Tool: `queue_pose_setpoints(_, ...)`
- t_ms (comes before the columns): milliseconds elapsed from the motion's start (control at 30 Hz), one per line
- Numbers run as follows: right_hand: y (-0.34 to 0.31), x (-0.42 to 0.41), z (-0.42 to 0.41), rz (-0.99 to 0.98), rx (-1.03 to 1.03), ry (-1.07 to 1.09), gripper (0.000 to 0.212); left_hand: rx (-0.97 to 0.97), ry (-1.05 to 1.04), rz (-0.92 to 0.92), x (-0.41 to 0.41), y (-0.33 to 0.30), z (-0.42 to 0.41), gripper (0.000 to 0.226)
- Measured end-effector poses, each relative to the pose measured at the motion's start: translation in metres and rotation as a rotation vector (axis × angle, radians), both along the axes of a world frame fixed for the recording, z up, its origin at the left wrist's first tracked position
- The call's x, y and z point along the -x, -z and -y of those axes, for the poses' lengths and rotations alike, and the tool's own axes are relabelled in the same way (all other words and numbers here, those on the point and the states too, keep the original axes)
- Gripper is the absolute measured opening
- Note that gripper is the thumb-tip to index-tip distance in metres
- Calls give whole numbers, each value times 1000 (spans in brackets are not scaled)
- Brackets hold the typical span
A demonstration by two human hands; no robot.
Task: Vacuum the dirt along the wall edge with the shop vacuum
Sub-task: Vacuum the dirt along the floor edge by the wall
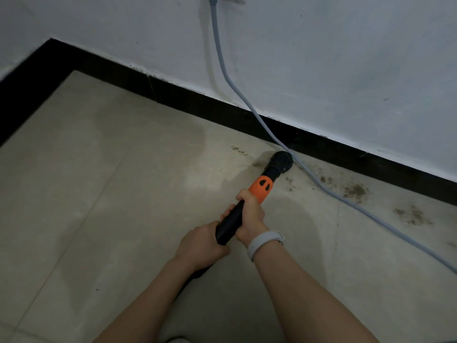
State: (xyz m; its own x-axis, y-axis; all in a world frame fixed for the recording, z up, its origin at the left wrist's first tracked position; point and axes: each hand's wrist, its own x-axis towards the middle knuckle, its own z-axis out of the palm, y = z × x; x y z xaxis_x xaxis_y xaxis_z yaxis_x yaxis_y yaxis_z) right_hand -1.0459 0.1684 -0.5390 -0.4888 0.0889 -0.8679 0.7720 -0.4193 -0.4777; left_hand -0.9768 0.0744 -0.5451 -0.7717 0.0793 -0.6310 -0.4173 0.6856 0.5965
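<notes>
Stretching from a far corner toward the lower right, the white wall meets the tiled floor at a black baseboard. A grey cable hangs down the wall and trails right along the floor. The vacuum wand, black with an orange collar, points up and right at the baseboard; its round nozzle sits on the floor just beside the cable. The right hand, wearing a white wristband, is wrapped closed around the wand nearer the nozzle; the left hand is clenched around its rear end. Most dirt lies right of the nozzle, beyond the cable, so the coming sweep probably runs rightward along the baseboard.
</notes>
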Motion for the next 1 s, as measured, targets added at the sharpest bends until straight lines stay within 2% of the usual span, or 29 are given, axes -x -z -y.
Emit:
queue_pose_setpoints(167,-2,1,40,4,78,-157,12,59,-155,-33,-13,-5,28,23)
queue_pose_setpoints(333,-5,-7,80,20,117,-304,13,34,-345,-39,-33,-3,55,25)
queue_pose_setpoints(467,-8,-9,87,21,122,-346,13,21,-385,-54,-36,-4,60,24)
queue_pose_setpoints(600,-9,-14,66,12,102,-283,11,-10,-310,-33,-36,-7,44,23)
queue_pose_setpoints(700,-6,-25,41,16,79,-184,12,8,-188,-6,-41,-7,28,27)
queue_pose_setpoints(1000,0,-52,-10,52,-13,120,15,9,136,32,-42,-6,-7,19)
